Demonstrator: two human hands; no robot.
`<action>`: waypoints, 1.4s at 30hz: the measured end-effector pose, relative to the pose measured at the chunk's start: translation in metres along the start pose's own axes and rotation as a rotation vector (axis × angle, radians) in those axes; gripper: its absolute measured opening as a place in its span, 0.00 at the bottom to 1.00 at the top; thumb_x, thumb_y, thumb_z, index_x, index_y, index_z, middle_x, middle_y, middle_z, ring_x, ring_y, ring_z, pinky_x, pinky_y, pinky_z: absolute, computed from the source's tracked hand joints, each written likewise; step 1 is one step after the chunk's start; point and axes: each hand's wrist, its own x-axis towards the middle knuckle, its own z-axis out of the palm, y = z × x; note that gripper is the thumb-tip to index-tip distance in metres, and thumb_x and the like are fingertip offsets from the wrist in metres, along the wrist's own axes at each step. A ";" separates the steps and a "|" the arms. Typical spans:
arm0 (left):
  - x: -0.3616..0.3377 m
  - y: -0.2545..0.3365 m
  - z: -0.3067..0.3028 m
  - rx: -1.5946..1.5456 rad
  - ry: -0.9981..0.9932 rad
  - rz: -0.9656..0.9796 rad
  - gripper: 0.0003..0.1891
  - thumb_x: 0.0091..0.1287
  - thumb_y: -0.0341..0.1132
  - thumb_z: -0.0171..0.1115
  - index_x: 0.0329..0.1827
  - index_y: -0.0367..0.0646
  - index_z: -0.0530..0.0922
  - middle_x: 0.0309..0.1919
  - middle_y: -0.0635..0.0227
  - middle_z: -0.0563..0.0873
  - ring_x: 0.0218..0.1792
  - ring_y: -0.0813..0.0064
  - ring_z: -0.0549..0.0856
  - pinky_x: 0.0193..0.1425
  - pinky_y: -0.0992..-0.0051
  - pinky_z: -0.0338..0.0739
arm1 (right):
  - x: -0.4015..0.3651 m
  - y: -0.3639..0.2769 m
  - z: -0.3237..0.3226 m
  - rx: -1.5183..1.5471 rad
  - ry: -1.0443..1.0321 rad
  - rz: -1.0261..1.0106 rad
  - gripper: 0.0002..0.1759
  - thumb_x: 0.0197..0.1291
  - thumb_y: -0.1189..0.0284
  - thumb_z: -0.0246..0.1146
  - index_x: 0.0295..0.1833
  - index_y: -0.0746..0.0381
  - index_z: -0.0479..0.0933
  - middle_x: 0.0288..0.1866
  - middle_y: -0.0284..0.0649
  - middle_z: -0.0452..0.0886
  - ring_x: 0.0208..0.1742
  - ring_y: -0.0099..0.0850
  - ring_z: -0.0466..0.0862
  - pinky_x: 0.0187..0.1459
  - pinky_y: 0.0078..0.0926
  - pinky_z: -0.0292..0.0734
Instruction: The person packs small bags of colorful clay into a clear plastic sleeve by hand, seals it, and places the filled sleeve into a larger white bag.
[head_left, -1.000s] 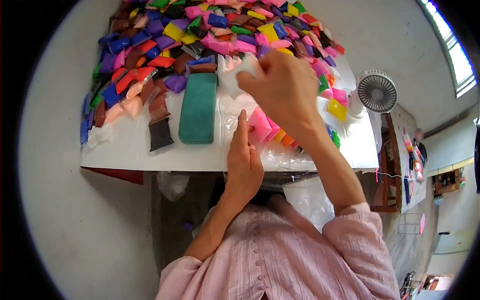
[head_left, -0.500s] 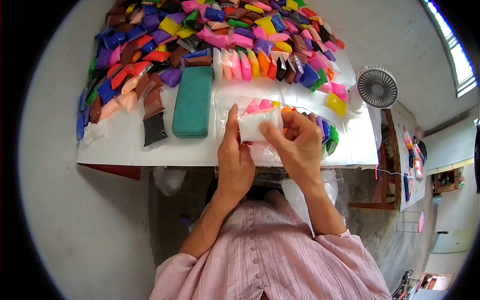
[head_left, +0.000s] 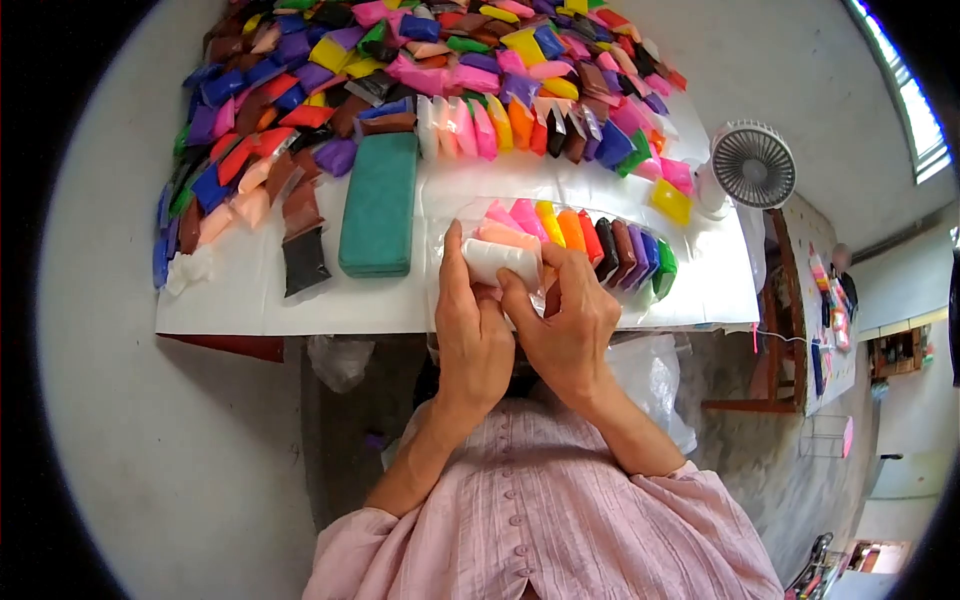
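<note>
Both my hands are closed on a white clay packet (head_left: 497,264) just above the table's front edge. My left hand (head_left: 474,340) supports its left end, with the index finger upright beside it. My right hand (head_left: 570,325) pinches its right end between thumb and fingers. Directly behind it sits a peach packet (head_left: 508,235). From there a row of coloured packets, including a yellow packet (head_left: 549,222), a black packet (head_left: 606,250) and a green packet (head_left: 665,270), curves right, apparently inside a clear plastic bag (head_left: 440,285).
A teal case (head_left: 378,205) lies left of my hands. Behind is a second row of packets with an orange packet (head_left: 521,124), then a large heap of them. A white fan (head_left: 752,170) stands at the right. Crumpled white tissue (head_left: 190,270) lies far left.
The white packet has moved down and left, closer to the peach packet. My right hand has shifted left and lower, uncovering more of the coloured row.
</note>
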 end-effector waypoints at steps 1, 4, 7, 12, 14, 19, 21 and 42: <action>-0.002 0.000 0.000 -0.027 0.003 -0.009 0.31 0.68 0.23 0.47 0.76 0.29 0.55 0.63 0.41 0.72 0.62 0.50 0.75 0.67 0.63 0.69 | 0.000 0.000 0.000 -0.003 0.000 -0.002 0.18 0.50 0.71 0.75 0.43 0.64 0.78 0.28 0.37 0.77 0.18 0.27 0.72 0.22 0.26 0.68; -0.005 0.011 -0.003 0.022 -0.035 -0.039 0.32 0.68 0.22 0.47 0.76 0.29 0.54 0.65 0.42 0.70 0.64 0.50 0.72 0.70 0.64 0.66 | -0.002 0.002 0.000 -0.013 -0.001 -0.012 0.18 0.50 0.70 0.75 0.44 0.64 0.78 0.29 0.37 0.77 0.19 0.27 0.72 0.23 0.26 0.69; -0.010 0.003 -0.005 -0.031 -0.044 0.028 0.33 0.70 0.19 0.43 0.80 0.34 0.51 0.66 0.51 0.70 0.67 0.64 0.72 0.72 0.70 0.65 | -0.005 0.001 0.002 -0.033 -0.004 -0.010 0.19 0.50 0.70 0.76 0.44 0.63 0.77 0.31 0.38 0.79 0.20 0.28 0.74 0.24 0.27 0.70; -0.017 0.015 -0.014 0.175 -0.114 0.080 0.33 0.69 0.20 0.41 0.79 0.30 0.51 0.73 0.41 0.62 0.74 0.55 0.65 0.76 0.65 0.60 | -0.012 0.000 0.006 -0.101 -0.024 -0.029 0.21 0.49 0.69 0.76 0.46 0.62 0.76 0.33 0.39 0.81 0.25 0.34 0.81 0.26 0.30 0.74; -0.023 0.021 -0.018 0.384 -0.161 0.150 0.34 0.67 0.20 0.42 0.78 0.28 0.49 0.73 0.36 0.58 0.73 0.45 0.63 0.76 0.61 0.59 | -0.013 0.000 0.007 -0.112 -0.039 -0.033 0.22 0.48 0.68 0.76 0.46 0.62 0.76 0.34 0.39 0.81 0.28 0.36 0.83 0.28 0.31 0.75; -0.048 0.057 -0.030 0.627 -0.126 0.207 0.32 0.66 0.24 0.55 0.74 0.29 0.61 0.64 0.38 0.68 0.62 0.43 0.74 0.64 0.59 0.73 | -0.017 0.000 0.012 -0.154 -0.053 -0.005 0.20 0.50 0.67 0.75 0.45 0.60 0.75 0.34 0.39 0.81 0.31 0.37 0.83 0.29 0.32 0.75; -0.050 0.057 -0.034 0.725 0.126 0.365 0.31 0.62 0.26 0.65 0.70 0.32 0.69 0.57 0.46 0.74 0.52 0.55 0.77 0.51 0.63 0.77 | -0.016 -0.001 0.013 -0.174 -0.060 0.003 0.19 0.50 0.66 0.75 0.43 0.60 0.74 0.33 0.39 0.80 0.31 0.37 0.83 0.29 0.33 0.74; -0.041 0.006 -0.048 0.471 0.014 0.166 0.02 0.67 0.23 0.56 0.37 0.32 0.76 0.30 0.54 0.79 0.30 0.59 0.80 0.37 0.67 0.73 | 0.007 -0.015 0.054 -0.396 -0.093 0.054 0.20 0.56 0.58 0.71 0.29 0.61 0.70 0.24 0.42 0.77 0.24 0.40 0.81 0.23 0.37 0.72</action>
